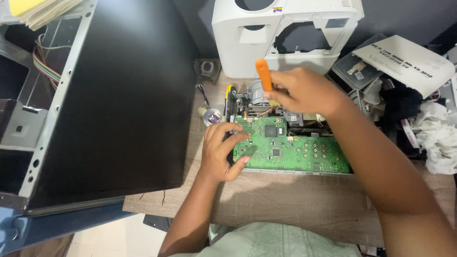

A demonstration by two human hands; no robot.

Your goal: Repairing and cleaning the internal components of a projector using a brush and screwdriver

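Centrally on the wooden counter point(295, 200) lies an opened device whose green circuit board point(295, 147) faces up, with darker inner parts and a round grey lens housing point(256, 91) just behind it. The left hand point(223, 151) rests on the board's left end, thumb along the lower edge and fingers curled over the upper left corner, so it grips the board's side. The right hand point(304, 91) hovers above the rear of the device, its fingers closed around an orange-handled screwdriver point(263, 75) that stands nearly upright, handle up and tip down among the parts behind the board; the tip itself is hidden by the hand. Just left of the device, a small lamp bulb point(211, 115) with a thin wire lies on the counter. Behind everything stands a white plastic casing point(285, 28) with large cut-outs. A big black panel point(124, 95) in a metal frame fills the left side. At far right lie a white paper sheet point(404, 59), dark parts and crumpled white cloth point(438, 138).
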